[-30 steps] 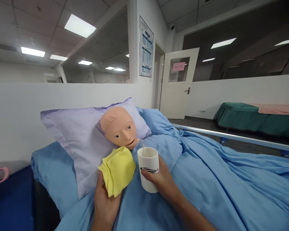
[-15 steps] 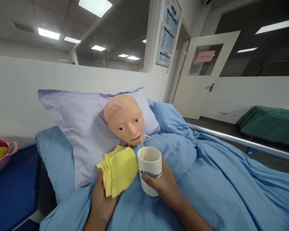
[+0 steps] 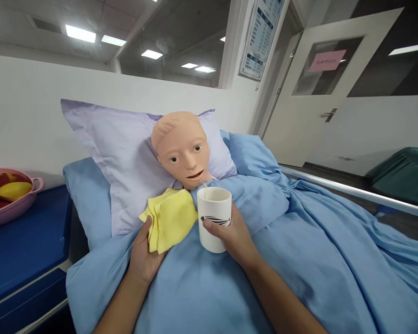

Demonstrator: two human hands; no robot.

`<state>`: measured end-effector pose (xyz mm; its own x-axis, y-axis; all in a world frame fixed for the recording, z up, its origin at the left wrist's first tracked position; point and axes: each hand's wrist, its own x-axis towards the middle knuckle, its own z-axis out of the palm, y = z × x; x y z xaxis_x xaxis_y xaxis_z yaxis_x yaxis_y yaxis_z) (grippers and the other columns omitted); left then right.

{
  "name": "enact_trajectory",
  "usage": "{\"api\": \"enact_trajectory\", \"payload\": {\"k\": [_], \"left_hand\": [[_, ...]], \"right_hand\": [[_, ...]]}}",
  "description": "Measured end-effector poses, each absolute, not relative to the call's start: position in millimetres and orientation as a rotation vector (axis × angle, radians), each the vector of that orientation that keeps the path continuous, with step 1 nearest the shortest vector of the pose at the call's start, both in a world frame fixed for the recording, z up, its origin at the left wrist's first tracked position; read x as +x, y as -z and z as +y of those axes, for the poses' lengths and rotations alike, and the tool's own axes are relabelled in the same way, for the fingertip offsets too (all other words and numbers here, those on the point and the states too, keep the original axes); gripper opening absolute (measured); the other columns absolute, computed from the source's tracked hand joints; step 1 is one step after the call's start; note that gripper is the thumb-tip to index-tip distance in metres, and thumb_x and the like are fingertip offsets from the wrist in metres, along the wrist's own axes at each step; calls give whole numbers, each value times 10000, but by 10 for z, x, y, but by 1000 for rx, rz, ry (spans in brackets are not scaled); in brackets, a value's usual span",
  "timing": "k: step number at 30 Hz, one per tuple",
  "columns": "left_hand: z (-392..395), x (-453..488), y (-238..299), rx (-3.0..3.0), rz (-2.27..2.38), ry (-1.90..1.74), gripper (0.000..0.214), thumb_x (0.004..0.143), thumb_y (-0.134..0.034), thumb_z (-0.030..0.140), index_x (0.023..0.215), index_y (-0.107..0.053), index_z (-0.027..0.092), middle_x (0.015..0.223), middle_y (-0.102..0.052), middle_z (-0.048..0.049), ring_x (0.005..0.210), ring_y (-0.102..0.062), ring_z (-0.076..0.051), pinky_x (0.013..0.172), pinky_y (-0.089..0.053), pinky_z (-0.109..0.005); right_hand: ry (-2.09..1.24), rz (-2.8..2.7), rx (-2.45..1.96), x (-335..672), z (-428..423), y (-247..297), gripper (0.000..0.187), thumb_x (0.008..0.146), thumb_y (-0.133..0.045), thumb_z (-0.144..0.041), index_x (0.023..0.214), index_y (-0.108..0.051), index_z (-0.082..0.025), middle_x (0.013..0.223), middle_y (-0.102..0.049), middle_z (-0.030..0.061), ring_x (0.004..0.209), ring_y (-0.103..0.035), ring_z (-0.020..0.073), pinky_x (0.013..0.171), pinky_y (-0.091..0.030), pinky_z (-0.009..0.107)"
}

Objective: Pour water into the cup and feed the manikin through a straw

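Observation:
My left hand (image 3: 146, 255) is closed on a folded yellow cloth (image 3: 172, 220), thumb on its near edge and the other fingers beneath it. My right hand (image 3: 231, 236) grips a white mug (image 3: 212, 241) with a black striped mark, fingers wrapped round its far side. The tip of a pale straw (image 3: 205, 185) shows at the mug's back rim. Just beyond the mug and cloth lies a mannequin head (image 3: 183, 150), its mouth slightly parted and apart from the straw. It rests on a lilac pillow (image 3: 118, 157).
Blue bedding (image 3: 299, 260) covers the bed, with a metal side rail (image 3: 362, 192) along the right. At left, a pink basket (image 3: 17, 211) of fruit stands on a blue cabinet (image 3: 28, 241). Behind are a white wall (image 3: 38, 111) and a door (image 3: 299, 120).
The mug has drawn back from the mannequin's mouth, and the straw tip no longer touches the lips. The view has tilted downward; the cloth stays in my left hand.

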<state>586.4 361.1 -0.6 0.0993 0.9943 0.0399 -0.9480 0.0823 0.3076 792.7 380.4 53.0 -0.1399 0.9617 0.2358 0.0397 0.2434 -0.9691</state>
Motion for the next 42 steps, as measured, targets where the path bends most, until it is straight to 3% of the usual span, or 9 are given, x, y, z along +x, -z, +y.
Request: {"api": "enact_trajectory", "payload": {"k": [13,20,34,42], "left_hand": [[3611,5871,31,296,182,-1456,422,993,-373,201,1395,-496,171,1286,-639,-107,1264,-531,-245,1169,-306,-426],[3579,5910,-49,243,322,-1508,504,977,-423,194,1477,-364,168,1312,-619,-119,1247,-547,-259,1146,-353,-438],[3562,5924,-81,250,386,-1534,475,949,-493,178,1421,-449,152,1241,-670,-125,1175,-610,-253,1105,-420,-417],[3551,5933,-59,227,496,-1499,459,875,-520,86,1333,-526,92,1135,-718,-137,1064,-675,-271,997,-525,-415]], "right_hand": [[-1122,-1453,-950,7932,3839,-484,571,677,-805,-481,1127,-558,-229,971,-670,31,863,-628,219,712,-518,322],[-1126,-1457,-940,7917,3816,-514,575,690,-792,-469,1153,-556,-225,1012,-682,48,867,-635,232,707,-519,330],[-1174,-1448,-927,7907,3783,-601,610,672,-796,-471,1162,-546,-209,1013,-686,55,887,-646,235,735,-528,337],[-1178,-1439,-922,7900,3811,-583,606,661,-795,-474,1149,-562,-200,979,-682,63,856,-644,245,711,-532,355]]}}
